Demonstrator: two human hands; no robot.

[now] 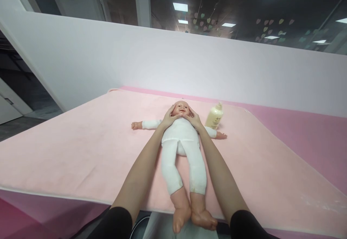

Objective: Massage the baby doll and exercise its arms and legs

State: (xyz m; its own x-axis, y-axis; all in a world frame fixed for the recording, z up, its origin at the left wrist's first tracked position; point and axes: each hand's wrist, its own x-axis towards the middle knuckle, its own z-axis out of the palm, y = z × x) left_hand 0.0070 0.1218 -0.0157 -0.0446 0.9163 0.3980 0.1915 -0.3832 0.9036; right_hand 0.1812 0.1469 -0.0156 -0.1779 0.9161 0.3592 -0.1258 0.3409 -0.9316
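Observation:
A baby doll [180, 130] in a white cloth suit lies on its back, its bare feet toward me and its arms spread to both sides. My left hand [170, 117] cups the left side of its head in the head view, with the thumb along the chin. On the other side my right hand [193, 118] holds the cheek and jaw in the same way. Both thumbs lie near each other under the doll's mouth. The fingers curve around the sides of the head, and their tips are partly hidden.
A pale yellow pump bottle [214, 117] stands right of the doll, close to its arm. Under both lies a pink towel [81, 141] over a pink table surface [303, 141]. A white partition wall [189, 65] rises behind, with dark glass above it.

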